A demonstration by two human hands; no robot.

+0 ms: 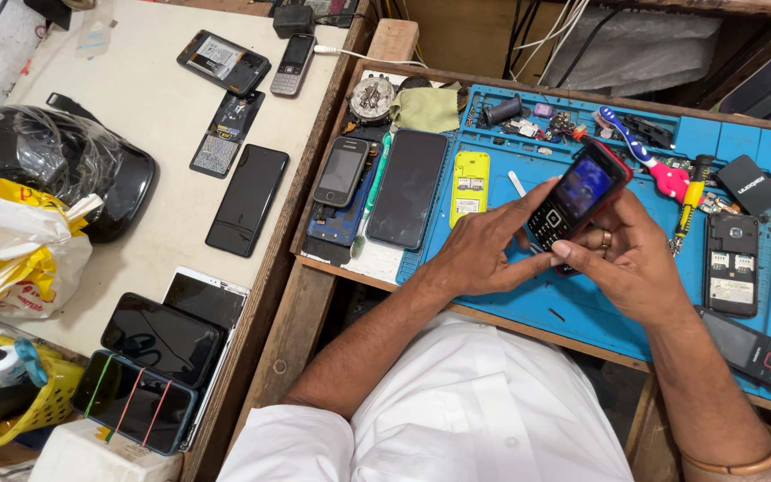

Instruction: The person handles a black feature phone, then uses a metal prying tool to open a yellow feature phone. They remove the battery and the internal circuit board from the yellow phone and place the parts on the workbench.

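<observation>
The red-edged keypad phone (pixel 579 195) sits tilted, screen lit, above the blue repair mat (pixel 582 312), cradled in the right hand (pixel 628 261) so the left hand (pixel 479 252) can press its keys with an extended finger. A yellow battery (pixel 469 186) lies just beyond the left hand.

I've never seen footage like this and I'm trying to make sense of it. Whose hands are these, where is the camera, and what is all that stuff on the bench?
There is one picture, from a camera worn on a person's head, looking down at their own two bare hands. The right hand holds a small keypad phone with its screen lit; the left hand presses its keys with a finger. Below lies a blue work mat in a wooden tray, carrying a yellow phone back, a dark smartphone, a toothbrush and a screwdriver. More phones lie on the pale table to the left.
</observation>
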